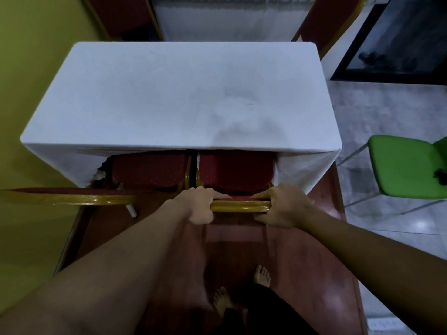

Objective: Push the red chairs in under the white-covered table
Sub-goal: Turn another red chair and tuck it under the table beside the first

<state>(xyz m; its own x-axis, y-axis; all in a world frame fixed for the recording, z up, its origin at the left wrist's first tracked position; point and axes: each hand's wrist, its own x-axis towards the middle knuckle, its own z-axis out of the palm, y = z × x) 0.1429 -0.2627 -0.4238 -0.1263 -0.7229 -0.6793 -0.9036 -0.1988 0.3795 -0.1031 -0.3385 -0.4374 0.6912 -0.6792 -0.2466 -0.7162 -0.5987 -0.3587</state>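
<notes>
Place: a function or banquet room, set up for seated guests.
Table: a long table (169, 97) under a white cloth that hangs down its sides.
Seating: red padded banquet chairs (232, 170) with gold frames along its near and far edges; a green plastic chair (406, 168) off its right end.
Floor: red-brown carpet strip (302, 262) beside grey marble tiles (377, 112).
Wall: yellow-green paint (31, 56).
</notes>
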